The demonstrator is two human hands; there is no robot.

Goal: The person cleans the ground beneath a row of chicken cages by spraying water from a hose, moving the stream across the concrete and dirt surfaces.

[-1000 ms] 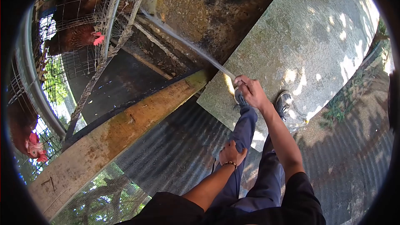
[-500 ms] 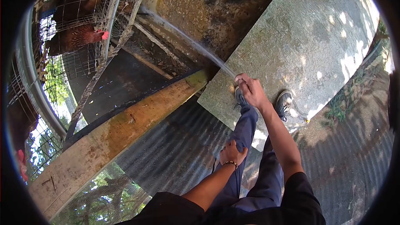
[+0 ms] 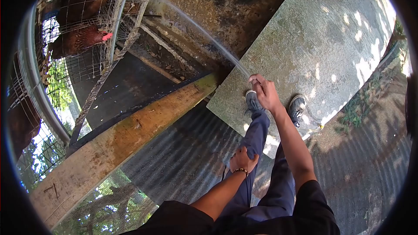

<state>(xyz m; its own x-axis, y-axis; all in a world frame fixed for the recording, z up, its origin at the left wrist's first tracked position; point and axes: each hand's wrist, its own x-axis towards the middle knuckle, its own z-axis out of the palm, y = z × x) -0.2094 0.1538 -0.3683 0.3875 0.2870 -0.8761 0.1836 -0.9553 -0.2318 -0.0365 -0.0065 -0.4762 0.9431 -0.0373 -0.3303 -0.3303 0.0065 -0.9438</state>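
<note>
The right hand [image 3: 264, 92] stays clamped on the hose nozzle, its water jet [image 3: 200, 32] now aimed higher — left hand [image 3: 242, 159] still gripping the trouser leg [image 3: 257, 132].

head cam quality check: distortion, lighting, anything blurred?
Head view: strong fisheye, with a black ring at the edges and the wooden beam bowed. Dappled sun and leaf shadow on the concrete slab; the ground under the cage is very dark. The water jet from the right hand is streaked; the left hand is sharp.
</note>
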